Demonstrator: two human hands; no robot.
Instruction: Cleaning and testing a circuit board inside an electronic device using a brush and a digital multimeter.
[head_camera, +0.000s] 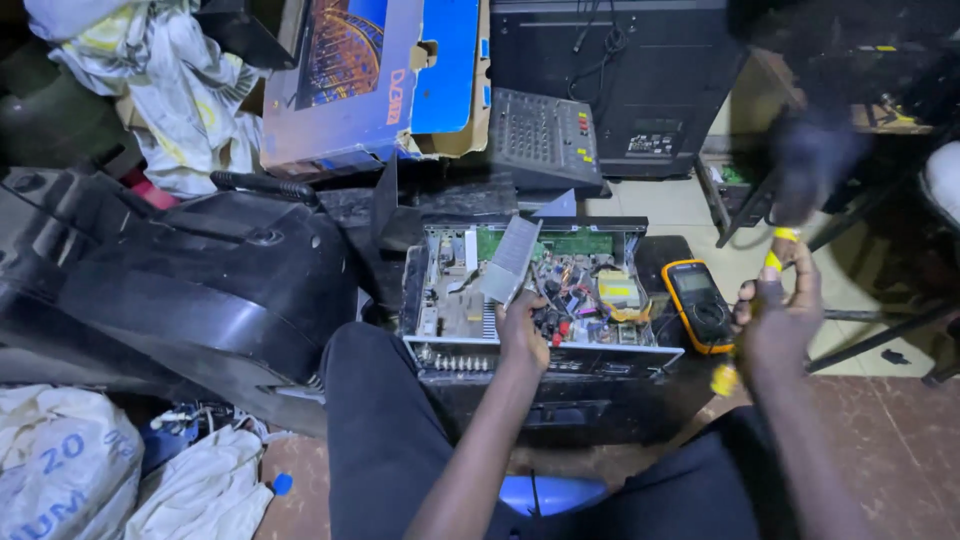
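Dead centre of the frame sits the opened amplifier chassis (540, 290), lid off, its boards, wires and coloured capacitors all on show. The left hand (522, 335) is down inside it, fingers curled at the cluster of red and black parts near the front edge; whether that grip has closed on a component or merely rests on it, I cannot tell, the fingertips are hidden. A grey metal panel (510, 258) leans tilted across the boards just above that hand. Off to the right of centre, the right hand (780, 315) is raised clear of the chassis, its grip closed around a yellow-handled tool (775, 255), a screwdriver by the look of it, yellow showing above and below the fist. Between the two hands lies a yellow-and-black multimeter (700, 305), face up just beside the chassis.

Further out: a big black plastic casing (190, 280) fills the left, a blue cardboard box (370, 75) leans at the upper middle, a grey mixer console (540, 135) sits behind the chassis, white sacks (60, 460) lie at the lower left.

The risks, as I judge it: bare fingers among exposed capacitors could take a discharge if charge remains; the tilted panel could slip onto the boards and short something; and the light is dim, so a tool tip brought in could bridge neighbouring contacts.
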